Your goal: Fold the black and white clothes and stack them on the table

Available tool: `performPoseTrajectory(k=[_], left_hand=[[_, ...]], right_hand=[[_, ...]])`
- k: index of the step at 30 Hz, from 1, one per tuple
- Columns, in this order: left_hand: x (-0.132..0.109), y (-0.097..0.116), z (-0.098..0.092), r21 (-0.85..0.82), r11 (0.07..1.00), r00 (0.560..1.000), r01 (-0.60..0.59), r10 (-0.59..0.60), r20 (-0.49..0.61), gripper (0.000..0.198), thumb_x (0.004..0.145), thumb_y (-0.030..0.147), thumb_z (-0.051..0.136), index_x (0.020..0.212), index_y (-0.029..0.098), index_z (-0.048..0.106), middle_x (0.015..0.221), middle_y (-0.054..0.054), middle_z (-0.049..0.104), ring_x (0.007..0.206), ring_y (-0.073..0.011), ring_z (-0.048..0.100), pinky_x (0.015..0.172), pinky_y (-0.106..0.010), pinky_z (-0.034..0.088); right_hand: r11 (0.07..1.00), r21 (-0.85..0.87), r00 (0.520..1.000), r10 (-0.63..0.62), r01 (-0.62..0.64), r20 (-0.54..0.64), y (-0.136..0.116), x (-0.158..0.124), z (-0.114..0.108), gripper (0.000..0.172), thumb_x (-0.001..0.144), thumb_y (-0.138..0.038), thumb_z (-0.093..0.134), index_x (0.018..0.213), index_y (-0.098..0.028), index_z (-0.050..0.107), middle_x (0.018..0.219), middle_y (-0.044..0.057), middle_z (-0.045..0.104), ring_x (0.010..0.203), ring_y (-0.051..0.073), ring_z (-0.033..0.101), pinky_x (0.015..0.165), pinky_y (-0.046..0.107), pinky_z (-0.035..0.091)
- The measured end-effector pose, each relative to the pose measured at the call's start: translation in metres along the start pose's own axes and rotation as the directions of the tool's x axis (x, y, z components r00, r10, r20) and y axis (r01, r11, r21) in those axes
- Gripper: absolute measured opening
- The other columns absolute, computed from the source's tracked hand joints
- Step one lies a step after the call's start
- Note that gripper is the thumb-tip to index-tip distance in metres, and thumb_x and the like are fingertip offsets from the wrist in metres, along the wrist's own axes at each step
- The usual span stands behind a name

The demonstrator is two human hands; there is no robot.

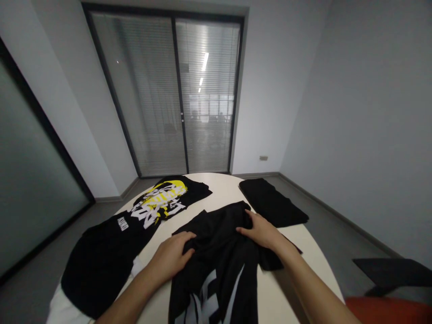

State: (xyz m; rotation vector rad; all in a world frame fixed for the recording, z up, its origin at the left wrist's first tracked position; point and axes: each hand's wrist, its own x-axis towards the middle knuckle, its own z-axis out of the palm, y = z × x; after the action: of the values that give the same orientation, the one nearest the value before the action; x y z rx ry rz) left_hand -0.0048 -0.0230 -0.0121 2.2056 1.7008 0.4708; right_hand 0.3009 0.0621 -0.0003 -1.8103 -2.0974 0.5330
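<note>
A black T-shirt with white lettering [219, 265] lies rumpled on the white round table [226, 189] in front of me. My left hand [173, 255] rests palm down on the shirt's left shoulder area, fingers together and slightly curled into the cloth. My right hand [259, 230] presses on the shirt's upper right part, fingers stretched flat toward the collar. Neither hand lifts the cloth.
A black shirt with a yellow and white print [135, 225] is spread on the table's left side. A folded black garment [272, 201] lies at the far right. An orange seat [388, 310] and a dark chair part [391, 270] are at lower right. Glass doors with blinds [175, 94] stand behind.
</note>
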Motion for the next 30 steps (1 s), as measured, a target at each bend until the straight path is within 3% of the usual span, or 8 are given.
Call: performPoseTrajectory(k=[5, 8, 11, 14, 20, 24, 27, 30], left_hand=[[0.001, -0.003, -0.016, 0.221, 0.959, 0.980, 0.179, -0.152, -0.131, 0.030, 0.084, 0.010, 0.052, 0.109, 0.022, 0.063, 0.112, -0.006, 0.066, 0.112, -0.0222, 0.060, 0.096, -0.033, 0.046], [0.001, -0.006, -0.020, 0.285, 0.916, 0.954, 0.283, -0.238, -0.181, 0.025, 0.085, 0.016, 0.056, 0.109, 0.020, 0.062, 0.121, -0.009, 0.059, 0.116, -0.0235, 0.057, 0.093, -0.032, 0.048], [0.000, -0.012, -0.016, 0.294, 0.893, 0.936, 0.340, -0.292, -0.197, 0.044, 0.086, 0.025, 0.059, 0.129, 0.021, 0.054, 0.128, -0.011, 0.055, 0.114, -0.0258, 0.059, 0.087, -0.034, 0.051], [0.000, -0.019, -0.009, 0.269, 0.910, 0.941, 0.315, -0.262, -0.214, 0.067, 0.085, 0.024, 0.060, 0.147, 0.025, 0.037, 0.135, -0.012, 0.054, 0.120, -0.0286, 0.058, 0.090, -0.037, 0.051], [0.000, -0.020, -0.007, 0.194, 0.945, 0.961, 0.263, -0.239, -0.139, 0.036, 0.084, 0.014, 0.051, 0.117, 0.027, 0.062, 0.116, -0.006, 0.070, 0.106, -0.0264, 0.067, 0.089, -0.037, 0.050], [0.004, -0.023, -0.012, 0.095, 0.955, 0.934, 0.280, -0.248, -0.258, 0.032, 0.085, 0.017, 0.047, 0.113, 0.024, 0.061, 0.115, -0.007, 0.070, 0.107, -0.0280, 0.067, 0.092, -0.040, 0.050], [0.011, -0.034, -0.012, -0.071, 0.980, 0.886, 0.185, -0.198, -0.420, 0.028, 0.086, 0.021, 0.045, 0.110, 0.021, 0.059, 0.114, -0.009, 0.069, 0.109, -0.0255, 0.065, 0.098, -0.038, 0.049], [0.018, -0.041, -0.013, -0.155, 0.987, 0.818, 0.033, -0.116, -0.563, 0.025, 0.086, 0.023, 0.045, 0.108, 0.020, 0.057, 0.116, -0.009, 0.066, 0.112, -0.0238, 0.062, 0.104, -0.039, 0.046]], right_hand=[[0.976, -0.215, 0.997, -0.004, 0.021, 0.078, -0.001, -0.006, -0.002, 0.057, 0.080, -0.026, 0.067, 0.136, -0.025, 0.056, 0.127, 0.012, 0.062, 0.117, 0.030, 0.061, 0.095, 0.038, 0.047], [0.975, -0.222, 0.998, 0.008, 0.008, 0.068, -0.005, -0.009, -0.007, 0.059, 0.079, -0.030, 0.070, 0.136, -0.026, 0.055, 0.126, 0.012, 0.063, 0.114, 0.031, 0.063, 0.091, 0.039, 0.048], [0.969, -0.234, 0.997, 0.077, -0.081, -0.028, -0.007, -0.010, -0.007, 0.063, 0.084, -0.041, 0.065, 0.140, -0.018, 0.050, 0.121, 0.019, 0.065, 0.107, 0.035, 0.065, 0.085, 0.043, 0.050], [0.950, -0.284, 0.992, 0.117, -0.128, -0.055, -0.005, -0.009, -0.006, 0.047, 0.088, -0.038, 0.059, 0.129, -0.015, 0.059, 0.112, 0.021, 0.068, 0.100, 0.037, 0.067, 0.079, 0.044, 0.050], [0.985, -0.174, 0.996, -0.001, -0.014, -0.085, 0.001, -0.007, -0.009, 0.043, 0.081, -0.005, 0.046, 0.116, -0.025, 0.062, 0.095, 0.010, 0.071, 0.085, 0.025, 0.069, 0.071, 0.032, 0.045], [0.996, -0.006, 0.951, -0.088, 0.090, -0.296, 0.004, 0.001, -0.015, 0.034, 0.084, -0.008, 0.040, 0.099, -0.022, 0.067, 0.103, 0.006, 0.068, 0.095, 0.021, 0.066, 0.084, 0.031, 0.047], [0.982, 0.063, 0.870, -0.126, 0.177, -0.477, 0.004, 0.004, -0.016, 0.040, 0.089, -0.015, 0.039, 0.119, -0.020, 0.064, 0.122, 0.009, 0.063, 0.111, 0.022, 0.061, 0.099, 0.035, 0.045], [0.970, 0.095, 0.817, -0.133, 0.223, -0.561, 0.001, 0.004, -0.016, 0.050, 0.093, -0.021, 0.037, 0.142, -0.020, 0.050, 0.142, 0.012, 0.050, 0.129, 0.026, 0.051, 0.108, 0.041, 0.041]])
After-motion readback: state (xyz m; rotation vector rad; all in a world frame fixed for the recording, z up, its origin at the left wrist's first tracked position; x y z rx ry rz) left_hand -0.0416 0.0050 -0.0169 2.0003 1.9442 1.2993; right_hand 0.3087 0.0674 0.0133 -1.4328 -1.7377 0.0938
